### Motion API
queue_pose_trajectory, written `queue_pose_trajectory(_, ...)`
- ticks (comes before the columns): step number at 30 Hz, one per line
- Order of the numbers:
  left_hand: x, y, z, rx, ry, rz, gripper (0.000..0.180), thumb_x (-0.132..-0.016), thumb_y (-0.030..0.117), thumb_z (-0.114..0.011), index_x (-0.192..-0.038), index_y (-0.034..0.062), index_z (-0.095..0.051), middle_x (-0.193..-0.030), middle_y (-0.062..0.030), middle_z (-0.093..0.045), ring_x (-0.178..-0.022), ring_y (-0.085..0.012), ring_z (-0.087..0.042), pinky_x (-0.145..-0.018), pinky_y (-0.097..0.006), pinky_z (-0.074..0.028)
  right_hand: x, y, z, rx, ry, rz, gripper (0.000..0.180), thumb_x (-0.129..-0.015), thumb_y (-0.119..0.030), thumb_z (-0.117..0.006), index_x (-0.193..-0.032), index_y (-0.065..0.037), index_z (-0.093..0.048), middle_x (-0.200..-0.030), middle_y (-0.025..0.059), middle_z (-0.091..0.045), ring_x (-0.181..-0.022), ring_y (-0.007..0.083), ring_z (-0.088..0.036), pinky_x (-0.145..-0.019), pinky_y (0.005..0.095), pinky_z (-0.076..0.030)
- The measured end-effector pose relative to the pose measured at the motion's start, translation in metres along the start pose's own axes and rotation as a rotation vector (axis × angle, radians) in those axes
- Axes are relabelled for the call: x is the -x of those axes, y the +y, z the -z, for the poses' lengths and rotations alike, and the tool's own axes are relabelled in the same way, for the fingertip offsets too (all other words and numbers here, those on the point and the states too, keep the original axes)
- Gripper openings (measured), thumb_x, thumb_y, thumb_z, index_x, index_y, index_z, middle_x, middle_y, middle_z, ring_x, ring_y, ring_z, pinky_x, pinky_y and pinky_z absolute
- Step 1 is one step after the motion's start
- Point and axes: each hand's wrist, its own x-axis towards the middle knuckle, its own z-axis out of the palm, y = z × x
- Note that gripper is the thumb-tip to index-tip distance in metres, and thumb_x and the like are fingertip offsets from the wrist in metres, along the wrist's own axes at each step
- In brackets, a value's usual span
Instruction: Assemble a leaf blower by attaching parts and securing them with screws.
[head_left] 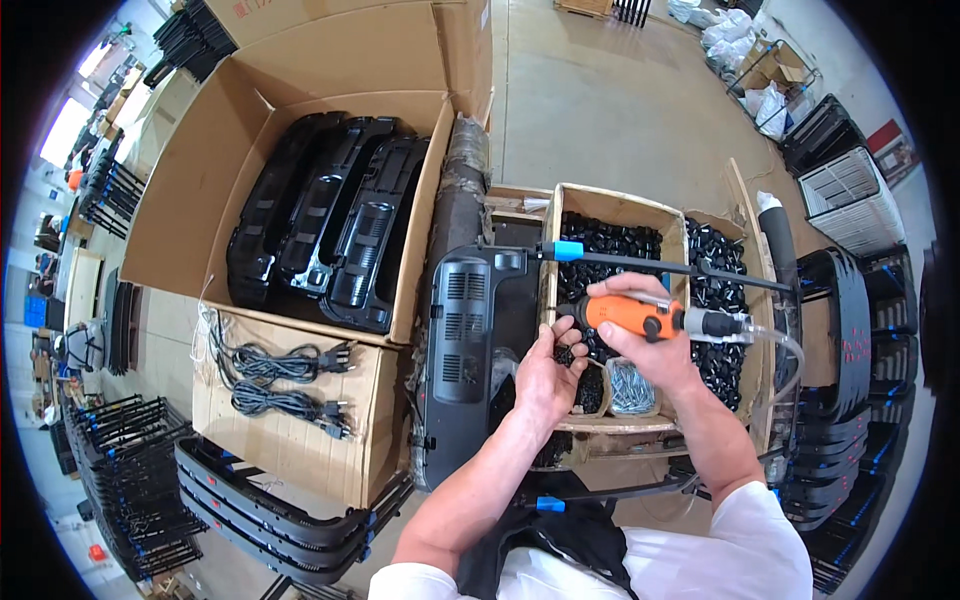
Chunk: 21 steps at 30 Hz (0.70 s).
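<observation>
My right hand (650, 325) is wrapped round an orange power screwdriver (628, 316) with a clear hose (795, 350) at its rear. The driver lies level above a wooden parts box, its dark nose pointing left. At that nose are the fingertips of my left hand (545, 380); its other fingers curl round small black screws (566, 357). Left of this hand lies a long black plastic housing (462, 325) with slotted vents. A black bar (630, 262) with a blue end piece (566, 251) runs from the housing across the box.
The wooden box (610, 195) holds black plastic parts (715, 270) and a container of silver screws (630, 388). A large carton (180, 190) with black housings (305, 220) stands left, near coiled power cords (285, 385) on cardboard. Stacked black frames (280, 510) stand lower left.
</observation>
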Motion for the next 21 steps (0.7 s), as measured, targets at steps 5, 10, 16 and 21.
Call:
queue_pose_trajectory(5, -0.011, 0.006, 0.001, -0.089, -0.02, -0.002, 0.034, -0.114, 0.035, -0.045, -0.124, 0.0064, -0.062, -0.106, -0.0068, -0.069, -0.091, -0.0197, -0.065, -0.079, -0.034, -0.055, -0.076, 0.008, 0.005, 0.07, 0.003, 0.039, 0.047, -0.089, -0.007, -0.078, -0.131, -0.003, -0.059, -0.121, 0.0094, -0.073, -0.116, 0.0172, -0.067, -0.104, 0.0361, -0.053)
queue_pose_trajectory(10, -0.013, 0.013, 0.015, -0.185, -0.035, 0.023, 0.027, -0.113, 0.029, -0.051, -0.119, 0.0076, -0.065, -0.101, -0.0053, -0.069, -0.086, -0.0183, -0.065, -0.074, -0.031, -0.054, -0.12, 0.024, -0.002, 0.104, -0.036, -0.017, 0.044, -0.087, -0.009, -0.079, -0.127, -0.004, -0.063, -0.119, 0.0088, -0.073, -0.114, 0.0159, -0.067, -0.103, 0.0345, -0.054)
queue_pose_trajectory(16, -0.027, 0.017, 0.03, -0.197, -0.088, -0.009, 0.023, -0.11, 0.025, -0.06, -0.118, 0.006, -0.068, -0.093, -0.0006, -0.067, -0.078, -0.0108, -0.061, -0.068, -0.026, -0.052, -0.138, 0.04, -0.017, 0.161, -0.103, -0.062, 0.043, -0.086, -0.009, -0.08, -0.126, -0.005, -0.065, -0.115, 0.0081, -0.073, -0.108, 0.0151, -0.068, -0.099, 0.0343, -0.055)
queue_pose_trajectory(21, -0.043, 0.022, 0.037, -0.175, -0.025, -0.083, 0.021, -0.108, 0.019, -0.063, -0.121, 0.0044, -0.068, -0.092, -0.002, -0.068, -0.077, -0.0123, -0.063, -0.067, -0.025, -0.054, -0.146, 0.041, -0.024, 0.24, -0.185, -0.09, 0.041, -0.087, -0.013, -0.081, -0.125, -0.007, -0.065, -0.117, 0.0056, -0.072, -0.111, 0.0152, -0.067, -0.1, 0.0348, -0.054)
